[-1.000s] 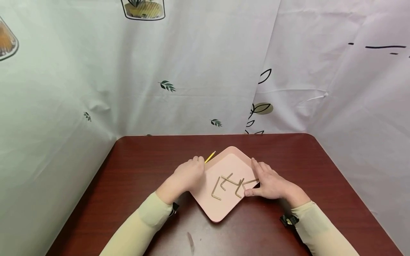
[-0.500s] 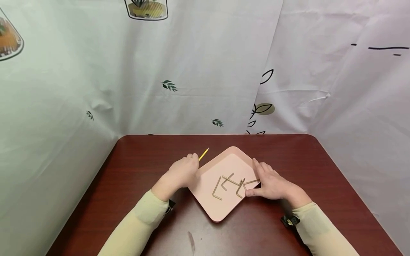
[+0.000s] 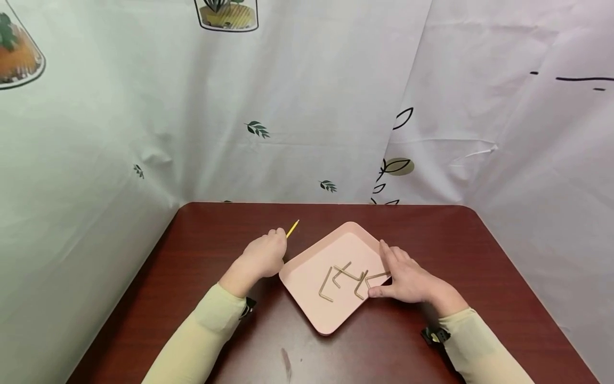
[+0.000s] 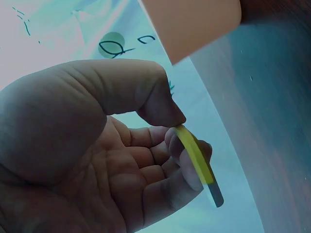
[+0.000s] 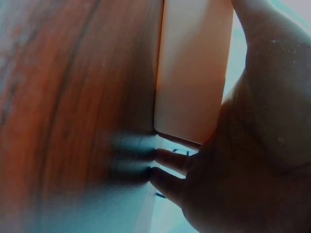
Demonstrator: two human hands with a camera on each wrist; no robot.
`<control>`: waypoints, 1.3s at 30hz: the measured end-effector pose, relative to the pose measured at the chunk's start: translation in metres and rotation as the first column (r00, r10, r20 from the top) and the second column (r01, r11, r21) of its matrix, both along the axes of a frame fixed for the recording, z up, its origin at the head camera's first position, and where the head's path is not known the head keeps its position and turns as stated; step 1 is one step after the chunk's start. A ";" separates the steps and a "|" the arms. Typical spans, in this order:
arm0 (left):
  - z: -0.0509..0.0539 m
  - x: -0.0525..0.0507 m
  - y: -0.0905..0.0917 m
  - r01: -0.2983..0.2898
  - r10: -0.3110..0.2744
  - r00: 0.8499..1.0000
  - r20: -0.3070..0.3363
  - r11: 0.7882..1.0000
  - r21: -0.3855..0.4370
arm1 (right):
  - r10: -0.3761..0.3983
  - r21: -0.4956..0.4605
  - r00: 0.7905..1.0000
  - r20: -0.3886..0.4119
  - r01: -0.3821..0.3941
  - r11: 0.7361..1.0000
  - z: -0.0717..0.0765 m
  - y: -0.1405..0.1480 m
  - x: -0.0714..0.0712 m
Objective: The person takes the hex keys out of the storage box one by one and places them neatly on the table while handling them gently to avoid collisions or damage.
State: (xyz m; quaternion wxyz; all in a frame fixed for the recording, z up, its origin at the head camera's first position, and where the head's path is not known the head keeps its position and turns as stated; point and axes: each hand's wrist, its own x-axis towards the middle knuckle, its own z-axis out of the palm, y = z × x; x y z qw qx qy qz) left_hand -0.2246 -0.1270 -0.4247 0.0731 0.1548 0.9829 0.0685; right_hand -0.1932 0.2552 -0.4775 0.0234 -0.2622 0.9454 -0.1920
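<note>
My left hand pinches a yellow pencil left of the tray. In the left wrist view the thumb and fingertips hold the pencil, whose visible end is dark; the rest is hidden by the hand. A shallow pink tray lies on the table, turned with a corner towards me. My right hand holds its right corner, the thumb on the near edge and the fingers along the far one. Several L-shaped brass-coloured rods, like hex keys, lie in the tray, some crossing.
The dark red wooden table has rounded far corners. White patterned cloth hangs behind it and along both sides. A dark smudge marks the table near the front.
My left hand has moved left with the pencil, from over the tray's left side to just beyond its left corner. The right hand and the tray keep their places.
</note>
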 end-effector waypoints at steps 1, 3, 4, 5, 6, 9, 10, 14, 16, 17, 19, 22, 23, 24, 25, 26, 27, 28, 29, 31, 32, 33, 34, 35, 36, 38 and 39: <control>0.000 -0.001 -0.002 -0.003 0.003 1.000 0.002 1.000 -0.001 | -0.003 0.001 1.000 0.000 0.003 1.000 0.000 0.000 0.000; -0.001 -0.002 -0.004 -0.008 0.009 1.000 0.008 1.000 -0.001 | -0.005 -0.002 1.000 -0.001 0.005 1.000 -0.001 0.001 0.001; -0.001 -0.002 -0.005 -0.010 0.010 1.000 0.013 1.000 -0.003 | -0.006 -0.003 1.000 -0.002 0.006 1.000 -0.001 0.001 0.001; -0.002 -0.003 -0.007 -0.012 0.012 1.000 0.019 1.000 -0.004 | -0.007 -0.004 1.000 -0.002 0.007 1.000 -0.002 0.001 0.001; -0.002 -0.004 -0.008 -0.015 0.016 1.000 0.026 1.000 -0.005 | -0.009 -0.004 1.000 0.001 0.009 1.000 -0.002 0.002 0.001; -0.002 -0.006 -0.011 -0.022 0.022 0.998 0.050 1.000 0.006 | -0.009 -0.009 1.000 0.001 0.009 1.000 -0.003 0.002 0.001; -0.003 -0.007 -0.012 -0.024 0.023 0.998 0.057 1.000 0.011 | -0.009 -0.009 1.000 -0.001 0.009 1.000 -0.004 0.002 0.001; -0.007 -0.011 -0.017 -0.032 0.030 0.997 0.075 0.999 0.023 | -0.010 -0.013 1.000 -0.001 0.010 1.000 -0.004 0.002 0.002; -0.010 -0.013 -0.019 -0.042 0.039 0.995 0.086 0.999 0.027 | -0.012 -0.012 1.000 0.003 0.012 1.000 -0.005 0.003 0.002; -0.012 -0.015 -0.020 -0.045 0.043 0.995 0.092 0.999 0.026 | -0.008 -0.014 1.000 0.000 0.008 1.000 -0.004 0.003 0.002; -0.022 -0.023 -0.024 -0.041 0.040 0.995 0.088 0.999 0.019 | -0.006 -0.012 1.000 -0.003 0.006 1.000 -0.004 0.003 0.002; -0.046 -0.041 -0.033 -0.023 0.022 0.996 0.083 1.000 0.009 | -0.002 -0.007 1.000 -0.014 0.002 1.000 -0.004 0.003 0.002; -0.057 -0.048 -0.037 -0.011 0.010 0.997 0.072 1.000 0.009 | -0.002 -0.006 1.000 -0.016 0.002 1.000 -0.004 0.003 0.002; -0.066 -0.054 -0.041 -0.007 0.006 0.997 0.074 1.000 0.010 | -0.004 -0.006 1.000 -0.015 0.004 1.000 -0.003 0.003 0.002; -0.075 -0.060 -0.044 -0.006 0.004 0.997 0.079 1.000 0.018 | -0.004 -0.005 1.000 -0.015 0.004 1.000 -0.003 0.003 0.001; -0.080 -0.063 -0.046 -0.009 0.007 0.996 0.093 1.000 0.030 | -0.001 -0.006 1.000 -0.017 0.001 1.000 -0.003 0.003 0.001; -0.084 -0.066 -0.048 -0.013 0.009 0.995 0.104 0.999 0.043 | 0.001 -0.009 1.000 -0.016 -0.002 1.000 -0.003 0.003 0.001; -0.091 -0.071 -0.051 -0.013 0.007 0.995 0.104 0.999 0.049 | 0.001 -0.009 1.000 -0.013 -0.001 1.000 -0.003 0.003 0.001; -0.094 -0.072 -0.052 -0.019 0.013 0.994 0.112 0.998 0.053 | 0.000 -0.010 1.000 -0.008 0.000 1.000 -0.003 0.002 0.001; -0.100 -0.077 -0.055 -0.029 0.022 0.993 0.118 0.998 0.055 | 0.004 -0.012 1.000 -0.006 -0.004 1.000 -0.003 0.002 0.000; -0.103 -0.079 -0.056 -0.026 0.020 0.994 0.112 0.998 0.052 | 0.005 -0.012 1.000 -0.004 -0.005 1.000 -0.003 0.002 0.000; -0.106 -0.080 -0.057 -0.026 0.021 0.994 0.103 0.999 0.045 | 0.004 -0.012 1.000 -0.001 -0.004 1.000 -0.003 0.002 0.000; -0.107 -0.081 -0.057 -0.027 0.023 0.995 0.097 0.999 0.040 | 0.004 -0.011 1.000 -0.001 -0.004 1.000 -0.003 0.002 0.000; -0.109 -0.082 -0.058 -0.030 0.026 0.995 0.093 0.999 0.036 | 0.004 -0.010 1.000 -0.002 -0.004 1.000 -0.003 0.002 0.000; -0.110 -0.083 -0.058 -0.034 0.030 0.995 0.093 0.999 0.034 | 0.005 -0.010 1.000 -0.003 -0.005 1.000 -0.003 0.002 0.000; -0.112 -0.083 -0.058 -0.036 0.033 0.995 0.097 0.999 0.029 | 0.004 -0.008 1.000 -0.004 -0.004 1.000 -0.003 0.002 -0.001; -0.114 -0.083 -0.058 -0.040 0.038 0.995 0.097 0.999 0.026 | 0.003 -0.008 1.000 -0.003 -0.003 1.000 -0.003 0.001 -0.001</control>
